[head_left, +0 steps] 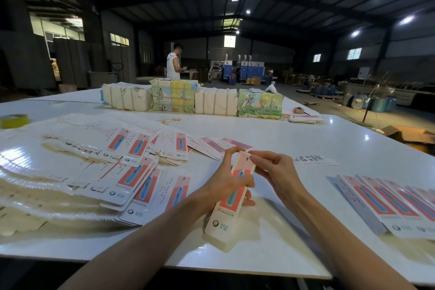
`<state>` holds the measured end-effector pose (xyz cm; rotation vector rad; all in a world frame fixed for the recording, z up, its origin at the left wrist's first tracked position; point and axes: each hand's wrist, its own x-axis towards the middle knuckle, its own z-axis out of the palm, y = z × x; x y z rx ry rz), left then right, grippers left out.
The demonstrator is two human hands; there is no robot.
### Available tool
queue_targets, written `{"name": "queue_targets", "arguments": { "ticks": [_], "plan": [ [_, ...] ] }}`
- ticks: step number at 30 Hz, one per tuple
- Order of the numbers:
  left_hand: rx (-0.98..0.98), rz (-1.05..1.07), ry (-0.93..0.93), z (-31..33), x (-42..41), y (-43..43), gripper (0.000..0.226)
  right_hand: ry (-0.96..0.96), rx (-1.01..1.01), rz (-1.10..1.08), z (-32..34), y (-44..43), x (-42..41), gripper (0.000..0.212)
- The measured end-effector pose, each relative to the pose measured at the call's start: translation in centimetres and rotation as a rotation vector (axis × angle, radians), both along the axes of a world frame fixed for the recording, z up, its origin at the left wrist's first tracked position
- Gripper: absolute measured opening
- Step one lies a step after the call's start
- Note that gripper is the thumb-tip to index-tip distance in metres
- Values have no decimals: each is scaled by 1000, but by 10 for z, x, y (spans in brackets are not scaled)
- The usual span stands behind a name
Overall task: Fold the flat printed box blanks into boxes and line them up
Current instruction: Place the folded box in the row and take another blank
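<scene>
Head view: left hand [223, 186] grips a half-formed box [219, 220], right hand [277, 172] pinches its far flap [244, 156], which likely needs tucking next.

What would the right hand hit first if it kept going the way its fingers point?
The half-folded box: the right hand points leftward at its top end and seems to pinch it, with the left hand just beyond.
</scene>
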<state>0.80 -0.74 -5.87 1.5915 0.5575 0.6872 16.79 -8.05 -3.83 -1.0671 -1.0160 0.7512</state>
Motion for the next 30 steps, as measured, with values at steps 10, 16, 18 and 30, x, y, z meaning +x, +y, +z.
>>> {"name": "queue_targets", "arguments": {
  "ticks": [10, 16, 18, 30],
  "plan": [
    [-131, 18, -1, 1, 5, -3, 91, 38, -113, -48, -10, 8, -3, 21],
    [-435, 225, -499, 18, 6, -10, 56, -564, -196, -243, 7, -4, -27, 51],
    [-555, 207, -574, 22, 5, -9, 51, -802, -286, -179, 10, -6, -40, 57],
    [714, 388, 800, 44, -63, 42, 43, -1308, -620, -508, -3, -41, 22, 63]
  ]
}}
